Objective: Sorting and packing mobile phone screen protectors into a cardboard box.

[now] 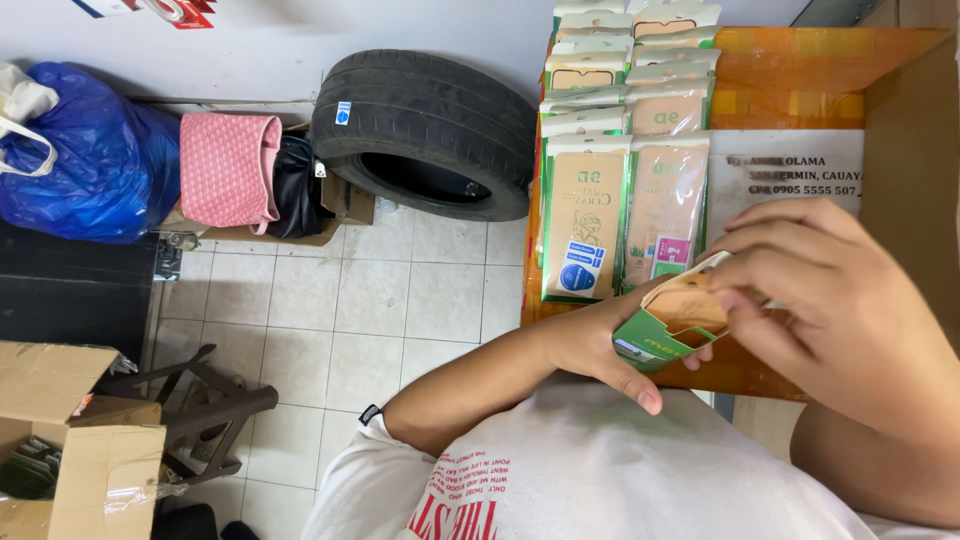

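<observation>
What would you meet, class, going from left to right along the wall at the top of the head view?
Blue bag → pink bag → black tyre → rows of flat packets in an orange box.

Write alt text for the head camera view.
Seen from above, a person's left hand holds a small green packet while the right hand pulls at its open top. Behind it, rows of similar packets fill an orange box; a tyre leans against the wall.
</observation>
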